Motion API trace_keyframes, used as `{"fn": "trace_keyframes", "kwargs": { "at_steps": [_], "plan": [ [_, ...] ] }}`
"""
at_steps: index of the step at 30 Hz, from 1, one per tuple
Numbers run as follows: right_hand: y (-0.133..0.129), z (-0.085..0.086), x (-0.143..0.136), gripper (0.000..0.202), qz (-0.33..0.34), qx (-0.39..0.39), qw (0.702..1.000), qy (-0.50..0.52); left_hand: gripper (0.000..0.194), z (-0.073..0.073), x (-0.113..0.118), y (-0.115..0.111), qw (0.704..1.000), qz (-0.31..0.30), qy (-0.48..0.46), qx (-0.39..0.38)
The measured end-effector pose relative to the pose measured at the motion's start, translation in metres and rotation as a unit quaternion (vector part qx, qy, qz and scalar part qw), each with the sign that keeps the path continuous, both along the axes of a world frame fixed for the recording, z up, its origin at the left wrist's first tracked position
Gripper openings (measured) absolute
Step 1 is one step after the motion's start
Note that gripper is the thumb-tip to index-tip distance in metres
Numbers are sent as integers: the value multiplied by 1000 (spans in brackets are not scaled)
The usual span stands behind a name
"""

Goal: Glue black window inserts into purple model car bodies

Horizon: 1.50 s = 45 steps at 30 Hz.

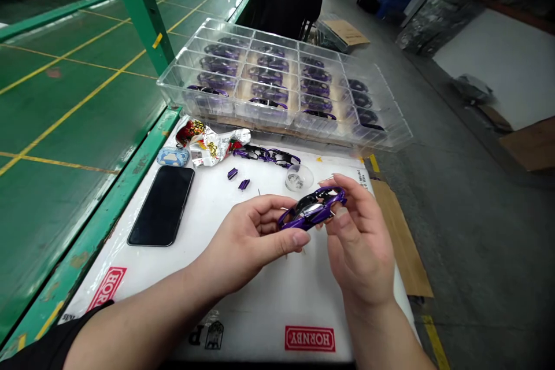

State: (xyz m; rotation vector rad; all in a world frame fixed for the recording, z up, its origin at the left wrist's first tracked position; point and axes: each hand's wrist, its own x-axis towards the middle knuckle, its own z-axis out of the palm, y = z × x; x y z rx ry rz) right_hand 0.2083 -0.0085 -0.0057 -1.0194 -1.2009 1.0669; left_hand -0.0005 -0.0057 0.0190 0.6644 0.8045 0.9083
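While left grip (251, 234) and right grip (362, 245) clasp a bodyshell (316, 218), tabletop edge (365, 170) lies rightward.

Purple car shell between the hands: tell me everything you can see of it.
The purple car shell looks like glossy plastic, with a dark, shiny middle and openings through its frame. It is held above the white work surface, tilted, its right end higher in the picture. The left hand grips one end, the right hand the other. Its underside is hidden.
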Motion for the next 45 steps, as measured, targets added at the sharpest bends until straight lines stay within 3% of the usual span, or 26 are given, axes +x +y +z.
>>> {"fn": "trace_keyframes", "kwargs": {
  "at_steps": [9,18,28,38,45],
  "plan": [
    [-2,-2,2,41,23,4,1000,6,57,-2,1,-1,997,24,59,45],
    [-1,1,-1,39,22,3,1000,-6,52,0,-3,-7,951,62,238,189],
    [0,3,-2,40,7,1,1000,-26,44,-4,-2,-5,940,79,255,214],
    [-3,1,-6,46,26,-19,999,10,52,-9,-4,-10,842,141,375,362],
    [-3,0,-6,50,17,-34,999,32,52,-9,-4,-9,839,142,376,366]
  ]
}}
